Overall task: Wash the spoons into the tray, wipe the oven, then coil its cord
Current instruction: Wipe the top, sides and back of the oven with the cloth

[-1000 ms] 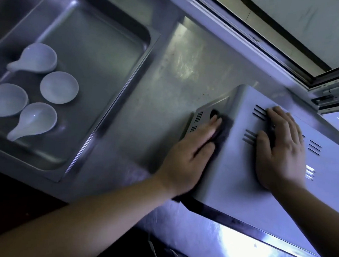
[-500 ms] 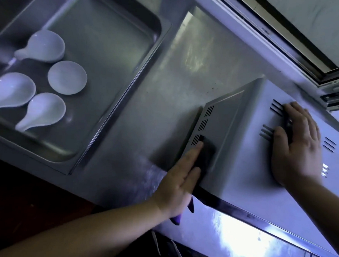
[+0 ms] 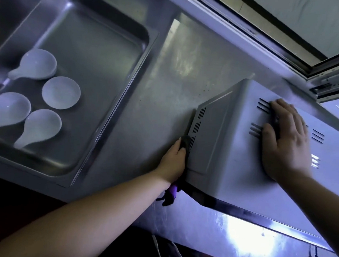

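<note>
The grey metal oven (image 3: pixel 232 152) stands on the steel counter (image 3: pixel 167 92) at the right. My left hand (image 3: pixel 173 162) presses a dark cloth (image 3: pixel 185 144) against the lower part of the oven's vented left side; a purple corner of the cloth (image 3: pixel 171 194) hangs below my wrist. Flat on the oven's top, my right hand (image 3: pixel 285 141) rests with straight fingers over the vent slots. Several white ceramic spoons (image 3: pixel 39 126) lie in the steel tray (image 3: pixel 113 51) at the left. The oven's cord is not in view.
A window frame (image 3: pixel 288 46) runs along the wall behind the counter, with a hinge at the upper right. The counter's front edge crosses the lower part of the view, with dark space below it.
My left hand has slid with the cloth down the oven's left side, from near the top edge to the lower vents. The right hand has stayed on top.
</note>
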A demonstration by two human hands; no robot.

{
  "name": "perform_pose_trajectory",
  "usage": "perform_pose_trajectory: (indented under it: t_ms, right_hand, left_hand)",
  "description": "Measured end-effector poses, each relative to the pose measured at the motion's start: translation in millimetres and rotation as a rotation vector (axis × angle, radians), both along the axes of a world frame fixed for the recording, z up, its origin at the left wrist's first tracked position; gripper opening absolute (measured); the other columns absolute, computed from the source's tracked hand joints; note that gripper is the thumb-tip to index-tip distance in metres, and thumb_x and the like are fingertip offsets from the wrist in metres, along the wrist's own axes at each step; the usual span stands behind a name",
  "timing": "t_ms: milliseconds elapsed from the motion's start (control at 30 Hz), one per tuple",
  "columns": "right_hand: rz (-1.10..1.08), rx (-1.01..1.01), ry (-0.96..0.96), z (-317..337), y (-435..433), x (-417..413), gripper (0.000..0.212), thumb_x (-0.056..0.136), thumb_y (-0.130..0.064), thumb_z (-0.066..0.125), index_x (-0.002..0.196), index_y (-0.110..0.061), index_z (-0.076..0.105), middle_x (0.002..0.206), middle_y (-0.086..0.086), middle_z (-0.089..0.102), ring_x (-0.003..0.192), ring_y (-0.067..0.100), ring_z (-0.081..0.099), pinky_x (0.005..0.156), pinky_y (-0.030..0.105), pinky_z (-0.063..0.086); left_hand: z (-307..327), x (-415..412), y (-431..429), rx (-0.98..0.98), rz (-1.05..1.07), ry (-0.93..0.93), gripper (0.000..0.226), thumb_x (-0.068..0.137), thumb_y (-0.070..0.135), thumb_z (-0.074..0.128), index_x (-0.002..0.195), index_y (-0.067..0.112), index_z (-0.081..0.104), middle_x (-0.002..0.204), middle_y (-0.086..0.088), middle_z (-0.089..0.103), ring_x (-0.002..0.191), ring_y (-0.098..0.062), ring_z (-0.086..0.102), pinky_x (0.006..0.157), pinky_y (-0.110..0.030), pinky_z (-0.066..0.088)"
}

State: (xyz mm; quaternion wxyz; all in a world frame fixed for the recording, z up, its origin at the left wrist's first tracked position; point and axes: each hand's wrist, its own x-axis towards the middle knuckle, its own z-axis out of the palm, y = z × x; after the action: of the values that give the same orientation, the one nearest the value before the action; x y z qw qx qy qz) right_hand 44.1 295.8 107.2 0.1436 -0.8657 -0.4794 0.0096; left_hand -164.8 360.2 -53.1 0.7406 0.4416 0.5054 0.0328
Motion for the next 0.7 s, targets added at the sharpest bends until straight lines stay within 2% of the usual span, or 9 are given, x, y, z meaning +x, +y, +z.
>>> perform_pose_trajectory:
  t_ms: [100, 167, 233, 367, 500, 600, 700]
  right_hand:
    - [0.003, -0.002, 0.003, 1.6, 1.3, -0.8, 0.056, 0.095, -0.025, 0.046, 0.149, -0.014, 0.049, 0.159, 0.005, 0.044, 0.151, 0.025, 0.033, 0.124, 0.044, 0.024]
    - [-0.002, -0.006, -0.005, 2.0, 1.3, -0.8, 0.056, 0.095, -0.025, 0.046, 0.149, -0.014, 0.050, 0.158, 0.005, 0.045, 0.151, 0.025, 0.033, 0.124, 0.044, 0.024]
    - [-0.011, -0.002, -0.007, 1.9, 1.3, -0.8, 0.056, 0.094, -0.027, 0.046, 0.149, -0.015, 0.050, 0.158, 0.004, 0.045, 0.150, 0.024, 0.033, 0.124, 0.044, 0.025]
    - [-0.021, -0.003, -0.007, -0.6, 0.8, 0.7, 0.056, 0.095, -0.031, 0.045, 0.149, -0.018, 0.050, 0.158, 0.001, 0.045, 0.151, 0.023, 0.033, 0.124, 0.044, 0.026]
    - [-0.014, 0.002, -0.007, -2.5, -0.1, 2.7, 0.056, 0.095, -0.034, 0.044, 0.149, -0.020, 0.049, 0.158, -0.001, 0.045, 0.151, 0.022, 0.032, 0.124, 0.044, 0.026]
    - [-0.022, 0.003, -0.005, -2.6, -0.7, 3.2, 0.055, 0.096, -0.036, 0.045, 0.150, -0.024, 0.048, 0.158, -0.003, 0.044, 0.151, 0.022, 0.032, 0.124, 0.042, 0.024]
    - [-0.029, 0.003, -0.004, -2.4, -0.5, 2.4, 0.055, 0.096, -0.037, 0.045, 0.150, -0.025, 0.048, 0.158, -0.004, 0.045, 0.151, 0.021, 0.031, 0.125, 0.041, 0.024]
  left_hand:
    - [1.9, 27.7, 32.8, 0.056, -0.062, 0.036, 0.052, 0.107, 0.025, 0.040, 0.159, 0.028, 0.040, 0.158, -0.004, 0.048, 0.138, -0.022, 0.048, 0.100, -0.016, 0.032]
    - [7.2, 51.9, 56.9, 0.110, -0.109, 0.031, 0.048, 0.109, 0.021, 0.038, 0.157, 0.018, 0.044, 0.155, -0.015, 0.049, 0.135, -0.029, 0.051, 0.082, -0.017, 0.033]
    - [18.5, 74.2, 79.0, 0.150, -0.121, 0.015, 0.047, 0.110, 0.021, 0.037, 0.155, 0.016, 0.045, 0.152, -0.018, 0.052, 0.127, -0.027, 0.053, 0.074, -0.018, 0.031]
    - [50.9, 98.8, 104.1, 0.226, -0.069, -0.055, 0.048, 0.108, 0.024, 0.039, 0.156, 0.027, 0.046, 0.152, -0.007, 0.054, 0.133, -0.023, 0.053, 0.082, -0.016, 0.033]
    - [81.8, 96.7, 101.1, 0.276, -0.015, -0.165, 0.048, 0.108, 0.025, 0.041, 0.156, 0.031, 0.046, 0.156, 0.004, 0.052, 0.140, -0.015, 0.049, 0.105, -0.017, 0.033]
    - [100.1, 85.0, 87.7, 0.325, 0.024, -0.231, 0.047, 0.109, 0.026, 0.042, 0.156, 0.032, 0.045, 0.156, 0.008, 0.051, 0.140, -0.010, 0.048, 0.108, -0.016, 0.031]
    - [114.4, 68.1, 66.9, 0.301, 0.069, -0.307, 0.048, 0.108, 0.027, 0.049, 0.155, 0.032, 0.046, 0.152, 0.013, 0.053, 0.139, -0.007, 0.050, 0.119, -0.027, 0.034]
